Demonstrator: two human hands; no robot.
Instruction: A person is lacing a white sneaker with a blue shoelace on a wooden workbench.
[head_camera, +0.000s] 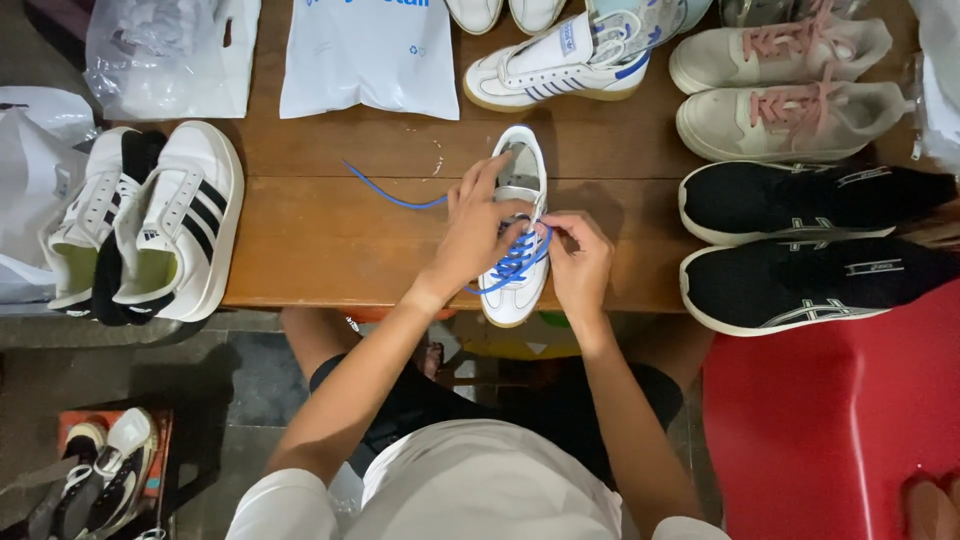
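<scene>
The white sneaker (520, 235) sits in the middle of the wooden worktop (330, 235), with its toe poking over the near edge at 6 o'clock. The left hand (478, 228) presses down on the shoe, fingers curled over the blue lace (515, 262). The right hand (578, 258) pinches the lace tight between thumb and finger at the shoe's 3 o'clock side.

A hard tug could slide the shoe off the near edge, because the toe already hangs out. The loose lace end (385, 190) trails to 10 o'clock and could snag.

There is bare wood at 9 o'clock, up to the white sneakers with black stripes (150, 225). At 3 o'clock the black sneakers (800, 240) lie close, so there is little room.
</scene>
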